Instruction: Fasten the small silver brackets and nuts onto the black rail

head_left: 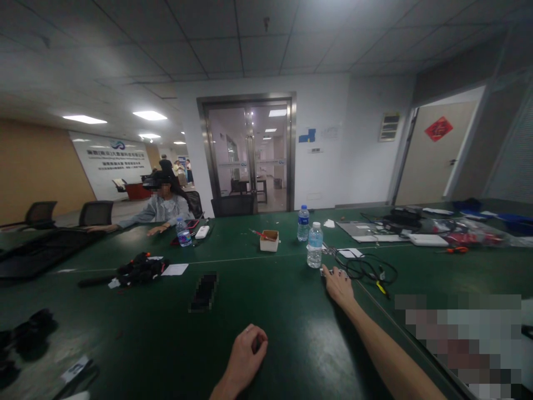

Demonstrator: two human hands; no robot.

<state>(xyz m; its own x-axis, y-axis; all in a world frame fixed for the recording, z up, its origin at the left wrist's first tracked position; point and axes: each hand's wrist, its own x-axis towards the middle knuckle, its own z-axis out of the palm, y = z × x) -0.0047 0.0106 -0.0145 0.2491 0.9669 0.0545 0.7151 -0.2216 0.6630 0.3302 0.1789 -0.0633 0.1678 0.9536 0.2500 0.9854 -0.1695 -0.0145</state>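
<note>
My left hand (246,358) rests near the front of the green table (175,333), its fingers loosely curled toward the thumb with nothing visible in them. Farther out, my right hand (339,286) reaches across the table, fingers bent down over a small silvery, dark-edged thing (322,271); the hand hides most of it, so its kind does not show. Just beyond those fingertips stands a clear water bottle (315,247) with a white cap. A blue-capped bottle (303,224) is behind it, and a black cable (368,269) lies coiled to the right of the hand.
A small open box (269,241) holds a red tool. Another bottle (183,233) and a white device (202,232) lie near a seated person (166,208). Black gear (139,269) sits at left; a laptop (368,230) and orange-handled scissors (456,250) at right.
</note>
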